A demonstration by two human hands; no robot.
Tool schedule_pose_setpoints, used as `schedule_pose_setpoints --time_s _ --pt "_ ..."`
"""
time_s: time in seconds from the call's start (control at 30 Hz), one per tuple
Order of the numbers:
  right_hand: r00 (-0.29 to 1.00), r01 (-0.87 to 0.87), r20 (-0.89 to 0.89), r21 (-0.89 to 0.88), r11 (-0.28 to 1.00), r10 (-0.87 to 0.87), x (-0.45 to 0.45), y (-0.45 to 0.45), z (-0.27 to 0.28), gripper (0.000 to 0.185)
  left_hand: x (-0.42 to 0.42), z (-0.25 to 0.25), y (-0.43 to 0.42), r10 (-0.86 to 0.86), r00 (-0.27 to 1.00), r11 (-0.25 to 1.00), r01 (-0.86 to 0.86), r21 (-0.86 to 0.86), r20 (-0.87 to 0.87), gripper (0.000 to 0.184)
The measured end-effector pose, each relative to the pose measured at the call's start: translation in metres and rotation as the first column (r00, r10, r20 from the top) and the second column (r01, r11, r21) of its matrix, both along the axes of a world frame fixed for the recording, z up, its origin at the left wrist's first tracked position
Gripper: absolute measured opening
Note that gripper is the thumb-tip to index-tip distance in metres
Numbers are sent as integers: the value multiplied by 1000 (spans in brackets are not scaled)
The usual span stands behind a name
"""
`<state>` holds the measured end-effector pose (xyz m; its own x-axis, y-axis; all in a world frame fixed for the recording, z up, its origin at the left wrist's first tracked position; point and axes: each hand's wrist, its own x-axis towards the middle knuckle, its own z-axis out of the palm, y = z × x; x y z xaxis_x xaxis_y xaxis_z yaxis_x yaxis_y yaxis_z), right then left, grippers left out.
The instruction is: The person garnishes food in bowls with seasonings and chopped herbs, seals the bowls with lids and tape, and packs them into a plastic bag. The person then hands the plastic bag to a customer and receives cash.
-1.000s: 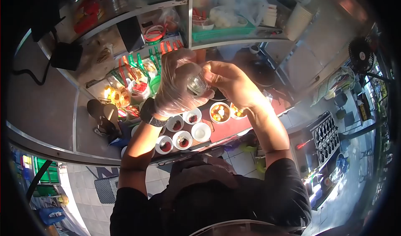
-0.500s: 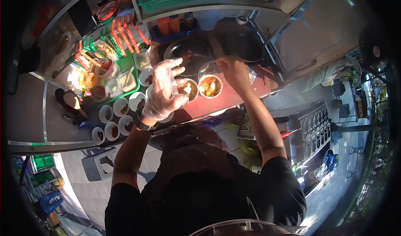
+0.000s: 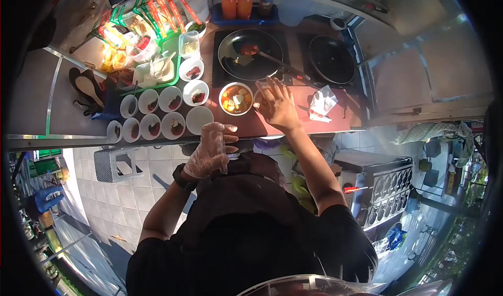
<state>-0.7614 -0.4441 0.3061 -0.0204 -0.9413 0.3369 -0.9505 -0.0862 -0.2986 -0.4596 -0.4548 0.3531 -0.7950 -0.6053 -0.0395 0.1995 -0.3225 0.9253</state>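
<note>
My left hand [image 3: 209, 152], in a clear plastic glove, is closed on a clear plastic lid [image 3: 223, 152] seen edge-on, just off the counter's front edge. My right hand [image 3: 279, 106] is bare, with its fingers spread and palm down. It lies over a clear lid [image 3: 263, 86] of which only an edge shows; the bowl beneath is hidden by the hand. Left of that hand stands an uncovered white bowl [image 3: 236, 98] of orange-red soup with pale and yellow pieces. A white bowl [image 3: 200, 120] sits above my left hand.
Several white bowls with dark red paste [image 3: 173, 125] stand at the left. Behind are a frying pan [image 3: 250, 52] holding a ladle-like utensil, and another dark pan [image 3: 331, 59]. Crumpled white paper [image 3: 323, 103] lies right. Sauce bottles [image 3: 244, 6] stand at the back.
My left hand has drawn back toward my body, off the bowls, still with its lid. My right hand has gone from a pinch at the lid's edge to lying flat over it.
</note>
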Motion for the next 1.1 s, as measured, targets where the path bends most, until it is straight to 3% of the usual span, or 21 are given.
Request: schedule_pose_setpoints --time_s 0.6,0.67,0.7,0.77,0.83,0.9,0.93,0.97,1.0,1.03,1.1 --pt "989 132 -73 5 991 -132 8 -1 -24 59 37 21 -23 -108 984 994 108 2 142 105" --pt "988 129 -88 42 991 -125 8 -2 -24 60 44 24 -30 -107 984 975 132 -181 140 105" --pt "989 126 -88 66 990 -120 8 -3 -22 61 47 25 -33 -102 985 974 127 -185 140 105" --pt "992 63 -108 36 997 -58 8 -2 -16 67 53 29 -38 -8 989 852 84 -516 148 109" --pt "969 110 -220 -7 994 -109 34 2 27 71 55 38 -47 63 985 776 52 -628 159 108" --pt "969 100 229 -19 995 -93 74 4 63 59 57 40 -52 168 979 504 16 -864 116 104" --pt "680 -87 733 115 990 -25 96 9 83 48 56 48 -50 207 970 491 9 -871 126 100" --pt "462 -244 880 246 938 -111 118 16 107 39 60 46 -50 190 973 492 22 -870 132 100" --pt "63 -456 978 206 866 -200 135 20 109 34 62 42 -53 169 974 447 63 -893 154 101" --pt "93 -501 955 289 815 -281 147 23 122 30 62 43 -55 148 973 400 102 -911 175 102" --pt "-115 -512 952 189 838 -285 160 28 114 27 63 44 -56 113 987 394 63 -917 117 97"
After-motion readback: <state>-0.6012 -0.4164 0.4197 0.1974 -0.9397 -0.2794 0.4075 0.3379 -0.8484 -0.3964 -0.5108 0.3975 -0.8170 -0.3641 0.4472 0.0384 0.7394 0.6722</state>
